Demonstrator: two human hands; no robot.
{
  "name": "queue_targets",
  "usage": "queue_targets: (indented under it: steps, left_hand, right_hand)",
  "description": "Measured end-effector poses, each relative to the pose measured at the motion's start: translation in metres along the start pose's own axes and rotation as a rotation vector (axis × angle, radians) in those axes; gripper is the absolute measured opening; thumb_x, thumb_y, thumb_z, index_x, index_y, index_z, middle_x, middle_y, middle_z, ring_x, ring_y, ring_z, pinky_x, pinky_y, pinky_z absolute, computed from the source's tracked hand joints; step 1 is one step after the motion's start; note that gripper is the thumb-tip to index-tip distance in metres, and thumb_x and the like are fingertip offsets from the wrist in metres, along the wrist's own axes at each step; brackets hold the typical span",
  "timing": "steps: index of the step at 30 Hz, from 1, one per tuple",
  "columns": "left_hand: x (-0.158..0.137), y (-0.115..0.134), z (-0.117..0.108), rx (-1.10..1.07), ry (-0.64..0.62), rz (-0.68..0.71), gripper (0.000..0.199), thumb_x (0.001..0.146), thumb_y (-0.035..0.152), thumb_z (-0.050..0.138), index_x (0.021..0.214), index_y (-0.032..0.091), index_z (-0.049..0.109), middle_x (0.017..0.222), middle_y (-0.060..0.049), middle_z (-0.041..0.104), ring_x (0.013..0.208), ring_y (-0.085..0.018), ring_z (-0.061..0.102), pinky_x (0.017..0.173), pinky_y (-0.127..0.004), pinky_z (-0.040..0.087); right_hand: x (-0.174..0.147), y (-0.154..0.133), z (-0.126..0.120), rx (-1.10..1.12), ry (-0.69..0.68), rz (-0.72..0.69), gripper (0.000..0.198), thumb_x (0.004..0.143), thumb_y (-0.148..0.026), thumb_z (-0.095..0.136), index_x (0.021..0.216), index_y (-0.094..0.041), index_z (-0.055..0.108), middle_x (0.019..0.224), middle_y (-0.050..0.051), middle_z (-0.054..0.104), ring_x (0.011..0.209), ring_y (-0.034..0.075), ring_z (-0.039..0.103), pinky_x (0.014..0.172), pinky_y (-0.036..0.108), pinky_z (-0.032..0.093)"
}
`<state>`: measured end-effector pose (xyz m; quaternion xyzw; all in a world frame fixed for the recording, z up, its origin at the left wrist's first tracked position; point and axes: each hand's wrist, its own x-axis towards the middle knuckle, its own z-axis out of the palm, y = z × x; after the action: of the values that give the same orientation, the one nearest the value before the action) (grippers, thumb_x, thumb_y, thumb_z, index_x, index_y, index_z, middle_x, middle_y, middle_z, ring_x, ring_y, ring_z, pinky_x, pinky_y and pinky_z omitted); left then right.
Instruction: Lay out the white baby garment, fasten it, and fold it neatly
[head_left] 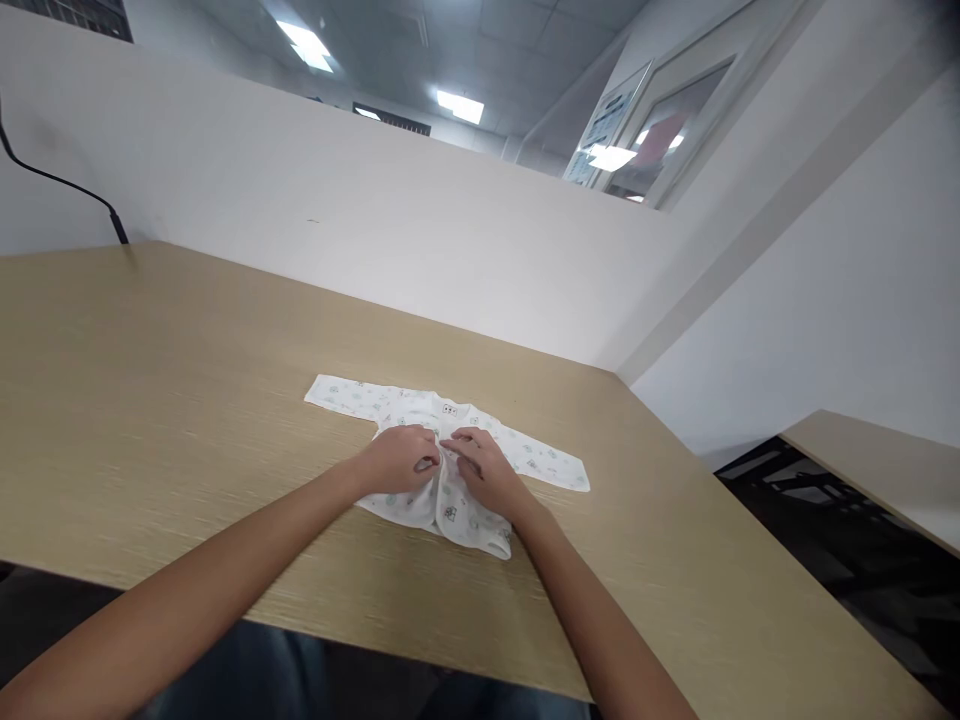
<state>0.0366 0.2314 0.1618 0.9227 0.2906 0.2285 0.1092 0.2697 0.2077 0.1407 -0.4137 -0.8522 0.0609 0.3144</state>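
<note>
A small white baby shirt (480, 515) with a scattered grey-green print lies spread on the table, its collar away from me and both sleeves stretched out sideways. My left hand (401, 458) is closed, its curled fingers pinching the cloth at the front opening, left of the middle. Just across the opening, my right hand (484, 468) has thumb and fingers drawn together on the other front edge, with the index finger pointing toward the left hand. The fingertips nearly meet and hide the bit of cloth between them. A small label shows inside the collar.
The wooden table (225, 340) runs back to a low white wall (390, 220) with glass above. A black cable (67, 183) hangs at the far left. To the right, beyond the table's edge, stands another wooden surface (877, 460) with a dark frame beneath.
</note>
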Motion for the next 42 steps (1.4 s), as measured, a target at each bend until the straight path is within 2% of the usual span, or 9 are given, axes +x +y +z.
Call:
queue_targets:
  steps: [3,9,14,25,33,42]
  left_hand:
    - [-0.001,-0.001,0.002,-0.019,0.010,0.001,0.019,0.089,0.022,0.057,0.088,0.023,0.076,0.096,-0.003,0.073,0.094,-0.020,0.066,0.081,-0.030,0.048]
    - [-0.001,-0.004,0.005,-0.058,0.018,-0.007,0.016,0.086,0.020,0.060,0.088,0.024,0.076,0.093,-0.001,0.074,0.094,-0.020,0.066,0.082,-0.029,0.048]
    - [0.000,-0.002,0.004,-0.068,0.000,-0.031,0.016,0.085,0.019,0.060,0.085,0.024,0.076,0.090,-0.001,0.073,0.093,-0.019,0.065,0.080,-0.029,0.048]
    - [0.001,-0.005,0.004,-0.107,-0.019,-0.006,0.015,0.085,0.019,0.061,0.081,0.023,0.075,0.084,-0.002,0.071,0.086,-0.018,0.063,0.075,-0.028,0.045]
    - [0.002,-0.007,0.001,-0.163,-0.050,0.023,0.011,0.085,0.025,0.067,0.087,0.024,0.078,0.088,-0.002,0.072,0.086,-0.018,0.065,0.078,-0.028,0.045]
    - [0.003,-0.009,0.007,-0.255,-0.032,-0.023,0.005,0.081,0.019,0.070,0.082,0.022,0.075,0.088,-0.001,0.073,0.087,-0.017,0.064,0.079,-0.027,0.044]
  right_hand:
    - [0.000,-0.001,-0.003,0.054,0.006,-0.008,0.050,0.086,-0.005,0.050,0.127,-0.027,0.066,0.125,0.010,0.060,0.118,0.026,0.056,0.101,0.048,0.049]
    - [0.002,-0.013,-0.012,0.161,0.036,0.048,0.018,0.085,-0.010,0.061,0.093,-0.024,0.069,0.100,0.005,0.065,0.098,0.021,0.061,0.089,0.038,0.051]
    - [0.002,-0.019,-0.009,0.185,-0.003,0.031,0.011,0.083,-0.014,0.068,0.084,-0.025,0.072,0.094,0.004,0.066,0.089,0.020,0.063,0.082,0.036,0.052]
    - [0.000,-0.015,-0.003,0.188,0.022,-0.052,0.012,0.084,-0.018,0.071,0.085,-0.027,0.078,0.092,0.005,0.066,0.084,0.018,0.064,0.075,0.034,0.053]
    - [0.000,-0.017,-0.004,0.202,-0.013,0.006,0.011,0.082,-0.016,0.073,0.084,-0.026,0.076,0.093,0.004,0.066,0.088,0.019,0.063,0.079,0.034,0.052]
    - [0.001,-0.022,-0.007,0.250,-0.048,0.065,0.014,0.080,-0.010,0.069,0.082,-0.024,0.072,0.095,0.003,0.065,0.089,0.018,0.063,0.082,0.033,0.051]
